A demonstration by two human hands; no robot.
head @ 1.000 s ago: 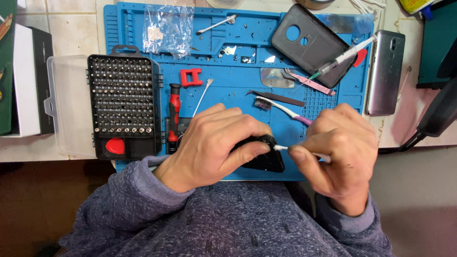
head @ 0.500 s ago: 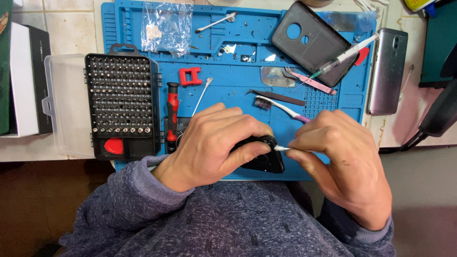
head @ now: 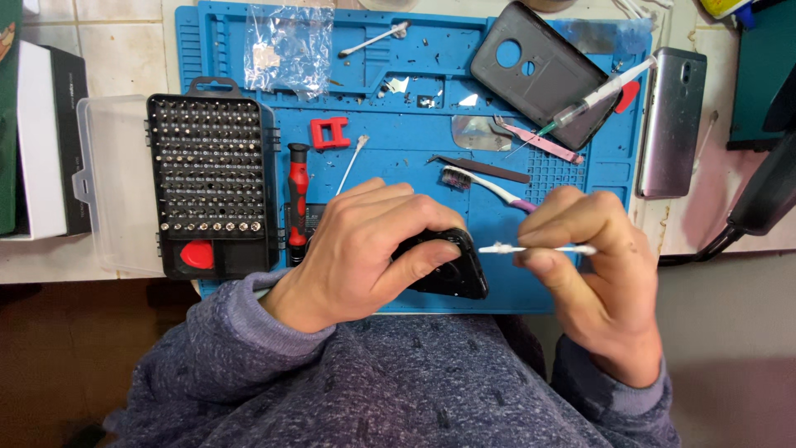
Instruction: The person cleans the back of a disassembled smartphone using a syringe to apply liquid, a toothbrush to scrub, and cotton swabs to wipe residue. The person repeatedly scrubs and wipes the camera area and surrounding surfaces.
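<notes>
My left hand (head: 369, 249) grips a black phone (head: 452, 270) at the near edge of the blue work mat (head: 414, 141). My right hand (head: 593, 274) pinches a white cotton swab (head: 531, 249) held level, its fluffy tip just right of the phone's upper corner and a little apart from it. A toothbrush with a purple handle (head: 489, 187) lies just behind the swab.
A black case of screwdriver bits (head: 211, 187) with its clear lid stands at left, a red screwdriver (head: 297, 195) beside it. Farther back lie a dark phone cover (head: 539, 70), a syringe (head: 597, 95), tweezers (head: 539, 141), a plastic bag (head: 286, 46) and a silver phone (head: 672, 120).
My right hand has drawn the cotton swab to the right, away from the phone, so more of the swab now shows. The left hand keeps its hold on the phone.
</notes>
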